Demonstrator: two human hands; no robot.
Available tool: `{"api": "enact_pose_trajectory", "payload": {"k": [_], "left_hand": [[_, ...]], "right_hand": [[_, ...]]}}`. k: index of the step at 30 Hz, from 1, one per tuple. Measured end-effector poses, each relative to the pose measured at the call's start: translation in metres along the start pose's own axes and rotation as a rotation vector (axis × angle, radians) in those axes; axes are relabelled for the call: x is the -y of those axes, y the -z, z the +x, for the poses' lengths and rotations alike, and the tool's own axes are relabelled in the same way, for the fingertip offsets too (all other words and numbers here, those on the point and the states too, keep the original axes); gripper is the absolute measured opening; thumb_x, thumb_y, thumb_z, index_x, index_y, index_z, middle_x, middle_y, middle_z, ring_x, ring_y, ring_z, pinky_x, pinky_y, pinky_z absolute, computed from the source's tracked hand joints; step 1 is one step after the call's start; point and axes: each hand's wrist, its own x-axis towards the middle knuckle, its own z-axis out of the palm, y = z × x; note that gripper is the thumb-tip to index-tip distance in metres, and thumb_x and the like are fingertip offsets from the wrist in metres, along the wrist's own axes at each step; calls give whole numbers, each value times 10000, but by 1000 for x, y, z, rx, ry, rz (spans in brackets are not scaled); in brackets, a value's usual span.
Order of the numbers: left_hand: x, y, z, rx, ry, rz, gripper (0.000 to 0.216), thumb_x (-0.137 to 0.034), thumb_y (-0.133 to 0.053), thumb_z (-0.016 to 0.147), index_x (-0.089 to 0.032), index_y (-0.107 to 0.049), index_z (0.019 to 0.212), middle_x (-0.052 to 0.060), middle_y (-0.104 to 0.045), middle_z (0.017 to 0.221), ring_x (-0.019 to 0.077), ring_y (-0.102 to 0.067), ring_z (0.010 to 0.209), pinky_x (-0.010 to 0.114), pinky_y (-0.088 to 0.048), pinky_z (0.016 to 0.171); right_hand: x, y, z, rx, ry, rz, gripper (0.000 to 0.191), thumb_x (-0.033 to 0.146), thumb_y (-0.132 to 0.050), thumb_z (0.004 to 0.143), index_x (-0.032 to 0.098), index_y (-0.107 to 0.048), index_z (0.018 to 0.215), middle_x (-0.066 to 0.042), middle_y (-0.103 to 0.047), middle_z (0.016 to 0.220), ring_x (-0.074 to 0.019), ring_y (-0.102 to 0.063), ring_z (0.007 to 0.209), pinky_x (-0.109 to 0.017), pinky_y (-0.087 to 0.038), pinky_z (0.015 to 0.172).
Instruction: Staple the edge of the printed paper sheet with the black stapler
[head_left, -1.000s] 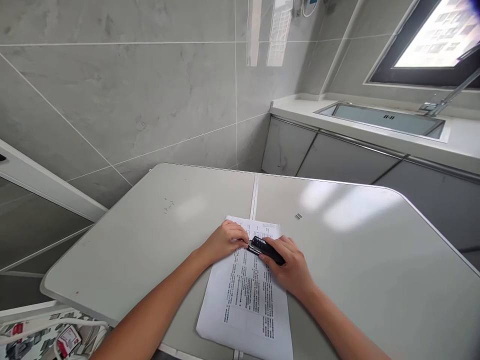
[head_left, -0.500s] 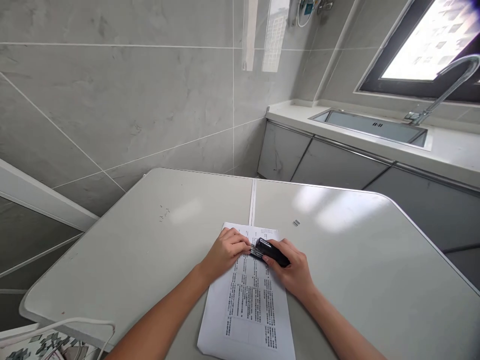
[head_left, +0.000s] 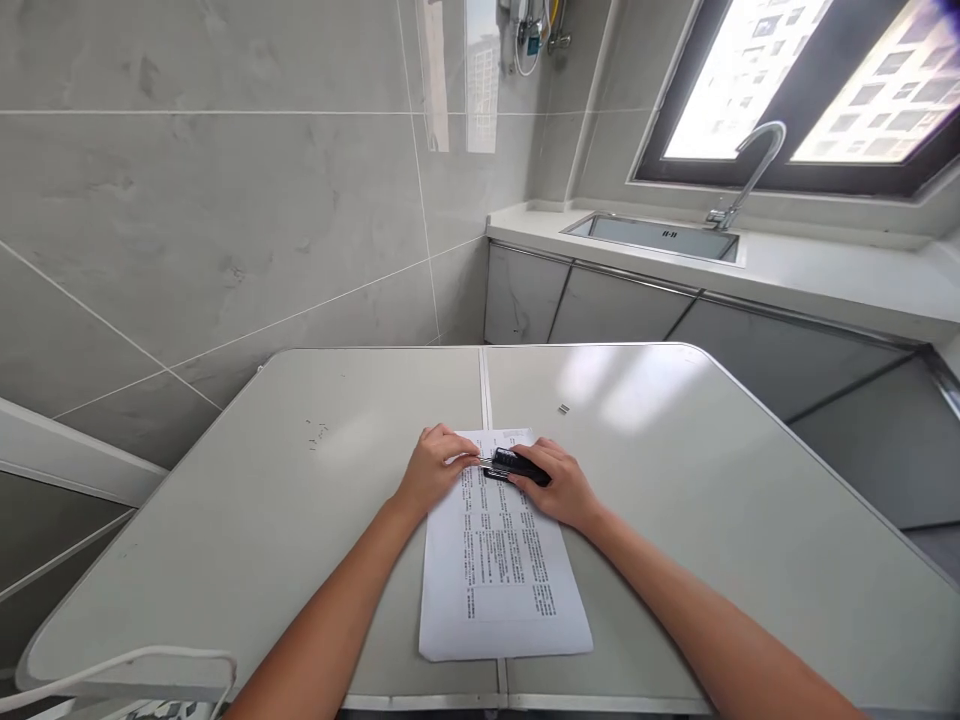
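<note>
A black stapler [head_left: 529, 467] lies across the upper part of a printed sheet of paper [head_left: 517, 605], its top and base spread apart at the left end. My right hand [head_left: 561, 482] is wrapped round its right end. Thumb and fingers of my left hand [head_left: 441, 465] pinch a thin metal part at the stapler's left end; its exact shape is hidden by the fingertips. Beyond the paper, two short strips of staples [head_left: 563, 409] rest on the table. Several tiny loose staples [head_left: 322, 433] are scattered to the left.
The pale table [head_left: 247, 560] has a metal seam down its middle and rounded corners. A white cable [head_left: 135, 655] crosses its near left corner. Behind it stand a tiled wall [head_left: 225, 200] and a counter [head_left: 840, 270] with a sink [head_left: 652, 237] and a tap [head_left: 757, 170].
My view has turned to the right and shows more of the window and the table's near edge. Both hands stay at the stapler, my left fingers still pinching at its left end.
</note>
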Motion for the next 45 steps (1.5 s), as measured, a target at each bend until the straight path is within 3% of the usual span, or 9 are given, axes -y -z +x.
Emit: {"api": "enact_pose_trajectory", "payload": {"k": [4,8,12,17,22,30,35,37,45], "left_hand": [[9,2,1,150,-70,-12,76,-341,-781,920,-278,-804,885,2,-818,943,200,-692,907,415,-431,941],[8,-2,1,143,-136,45,117,-339,-759,935,-269,-798,851,19,-811,960,194,-690,897,400,-437,911],[5,-8,1,115,-77,-58,118,-348,-744,937,-262,-803,882,38,-794,975,194,-684,913,396,-484,921],[4,-8,4,149,32,-188,109,-355,-778,900,-254,-814,884,45,-788,952,193,-688,906,332,-520,786],[10,-3,3,168,-50,-146,155,-409,-787,900,-264,-830,866,54,-793,953,194,-705,917,389,-517,934],[24,18,1,256,-153,-96,219,-372,-640,1015,-289,-840,982,69,-799,1029,183,-684,917,384,-523,922],[8,18,0,239,-55,-180,96,-338,-763,929,-258,-771,984,50,-771,1046,203,-649,1003,395,-507,968],[-2,12,-1,204,13,-223,266,-329,-838,855,-260,-711,1079,44,-734,1107,206,-630,1032,389,-514,970],[-18,-7,3,277,-120,-229,236,-256,-832,853,-234,-612,937,42,-706,1114,221,-608,1086,387,-493,1004]], "right_hand": [[1,1,-2,21,25,-6,266,364,-680,969,235,-693,1201,-81,-761,990,-232,-676,878,-411,-541,835],[1,2,-4,35,6,-2,269,373,-677,972,239,-694,1204,-78,-744,967,-225,-652,860,-400,-538,827],[0,3,-4,43,-22,15,254,360,-684,959,249,-705,1187,-71,-725,914,-232,-640,848,-386,-538,793],[-1,3,-3,58,-36,48,255,310,-686,942,249,-701,1190,-62,-723,874,-243,-644,852,-377,-540,763],[1,3,-1,69,-37,65,261,299,-696,934,255,-706,1192,-58,-732,876,-241,-665,865,-375,-562,768],[-4,7,-2,46,-97,147,272,348,-744,915,274,-744,1177,-46,-737,886,-238,-694,850,-385,-580,776],[-3,17,2,43,-63,264,270,402,-760,899,244,-774,1117,-52,-750,876,-223,-676,805,-374,-560,746],[-1,17,3,87,-20,292,275,432,-732,914,252,-776,1118,-52,-758,860,-227,-663,804,-387,-552,756],[6,16,5,184,119,261,300,452,-699,930,268,-772,1155,-44,-743,815,-216,-644,753,-410,-534,783]]}}
